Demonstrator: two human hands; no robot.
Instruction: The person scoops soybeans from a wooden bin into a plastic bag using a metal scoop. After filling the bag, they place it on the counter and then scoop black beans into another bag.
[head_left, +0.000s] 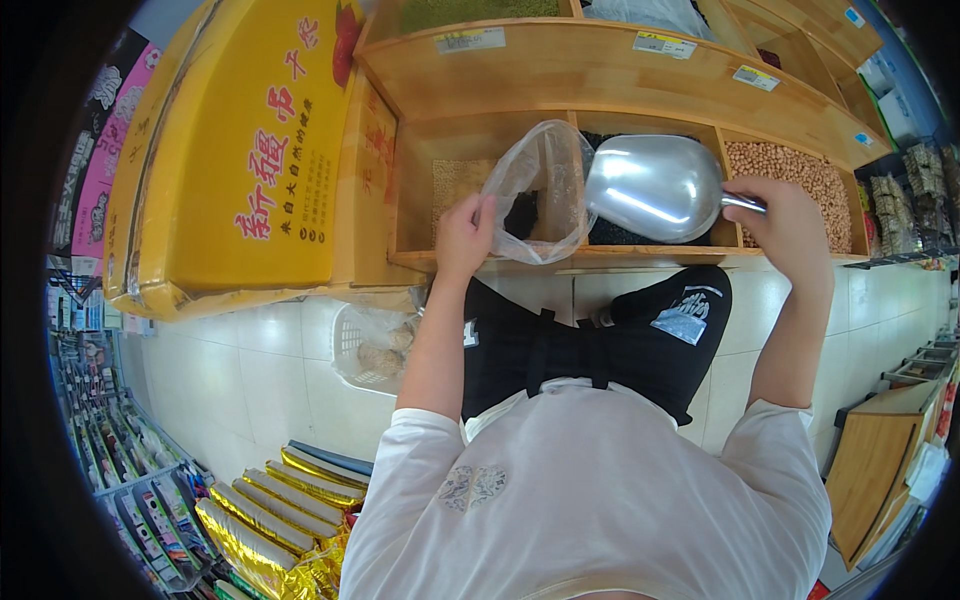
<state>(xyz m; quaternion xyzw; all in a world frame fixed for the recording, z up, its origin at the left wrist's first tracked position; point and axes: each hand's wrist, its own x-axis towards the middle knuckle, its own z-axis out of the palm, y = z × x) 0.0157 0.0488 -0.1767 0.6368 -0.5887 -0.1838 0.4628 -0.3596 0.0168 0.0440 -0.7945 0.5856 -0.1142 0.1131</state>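
My left hand pinches the rim of a clear plastic bag, which hangs with its mouth spread wide. A small heap of black grains shows through the bag. My right hand is closed around the handle of a shiny metal scoop. The scoop's wide front edge reaches the right side of the bag's mouth. Beneath it is a compartment of black grains or beans, mostly covered by the scoop. Whether anything lies in the scoop I cannot tell.
The wooden bin has a compartment of pale grains at left and light-brown peanuts or beans at right. A large yellow carton stands left. On the floor is a white basket; gold packages lie lower left.
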